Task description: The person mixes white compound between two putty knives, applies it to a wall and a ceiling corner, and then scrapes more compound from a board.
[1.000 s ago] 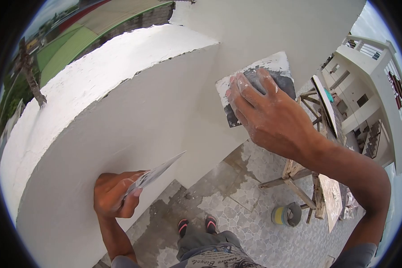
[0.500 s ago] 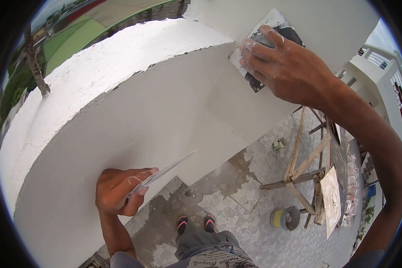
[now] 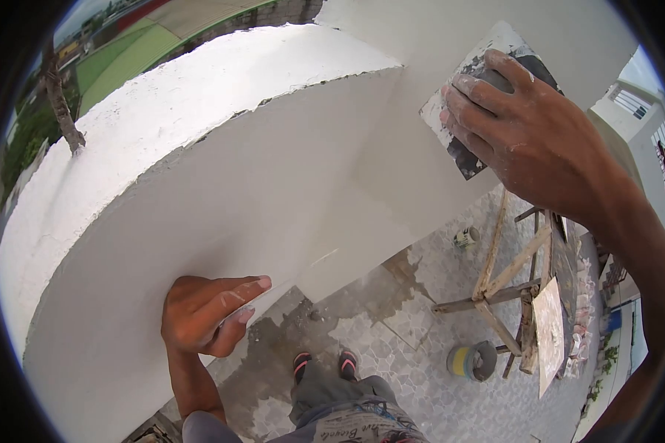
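Note:
My right hand (image 3: 528, 136) is wrapped over the back of a plastering float (image 3: 465, 161), a flat dark plate smeared with white plaster. The float lies against or very close to the pale wall, right of the inner corner; its working face is hidden. White plaster marks my right fingers. Lower left, my left hand (image 3: 207, 314) pinches a thin flat scraper blade (image 3: 324, 257) between thumb and fingers. That blade is seen almost edge-on, so its outline is hard to make out. Behind it stands the smooth grey-white curved wall (image 3: 199, 207).
A rough white ledge (image 3: 222, 85) tops the curved wall, with a thin post (image 3: 63, 111) at left. On the tiled floor (image 3: 391, 354) stand a wooden trestle (image 3: 521, 262), a leaning board (image 3: 549, 336), a yellow-grey bucket (image 3: 462, 362) and a small can (image 3: 465, 236).
My right hand and the float have moved right and slightly down along the wall, away from the corner. In my left hand the blade has turned closer to edge-on.

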A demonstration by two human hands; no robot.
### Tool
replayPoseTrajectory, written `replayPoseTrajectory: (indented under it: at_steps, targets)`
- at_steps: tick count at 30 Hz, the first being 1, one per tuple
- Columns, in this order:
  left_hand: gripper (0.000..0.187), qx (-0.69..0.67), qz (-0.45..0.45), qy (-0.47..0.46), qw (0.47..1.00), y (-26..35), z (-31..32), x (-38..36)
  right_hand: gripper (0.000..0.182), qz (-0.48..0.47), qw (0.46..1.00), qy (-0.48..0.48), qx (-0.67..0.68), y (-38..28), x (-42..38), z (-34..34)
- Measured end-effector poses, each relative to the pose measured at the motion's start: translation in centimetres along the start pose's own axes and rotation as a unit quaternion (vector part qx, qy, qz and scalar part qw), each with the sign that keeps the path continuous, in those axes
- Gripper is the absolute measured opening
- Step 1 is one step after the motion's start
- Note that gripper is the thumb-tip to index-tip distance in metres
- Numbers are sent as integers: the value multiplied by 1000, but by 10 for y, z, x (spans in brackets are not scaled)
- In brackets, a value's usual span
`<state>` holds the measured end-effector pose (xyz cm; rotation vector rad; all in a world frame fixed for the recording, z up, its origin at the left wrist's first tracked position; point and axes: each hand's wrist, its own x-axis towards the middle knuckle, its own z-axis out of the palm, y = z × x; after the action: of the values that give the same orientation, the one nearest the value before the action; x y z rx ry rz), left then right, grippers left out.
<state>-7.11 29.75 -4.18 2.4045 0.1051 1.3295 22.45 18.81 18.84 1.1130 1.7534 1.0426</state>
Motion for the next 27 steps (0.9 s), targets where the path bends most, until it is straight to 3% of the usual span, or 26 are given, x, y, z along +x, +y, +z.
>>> replayPoseTrajectory:
  at_steps: [2,8,11,17,20,23,27]
  targets:
    - [27,4,1,3,1000,0,0,1,30,13,998,30,-51,4,7,9]
    - [27,5,-4,1,1000,1,-1,0,30,12,996,88,8,3,31,41]
    - [26,11,-8,3,1000,1,0,0,28,-28,997,65,-36,11,33,41]
    - [26,8,5,16,1000,0,0,0,26,-29,998,-53,12,9,13,12]
    - [27,6,9,-3,1000,-2,-1,0,26,-18,999,5,39,11,2,-1]
    - [30,12,-2,-16,1000,1,-2,2,26,-7,996,68,-52,17,9,10]
    - [33,11,5,-8,1000,0,-2,1,27,-3,994,94,-53,24,25,21]
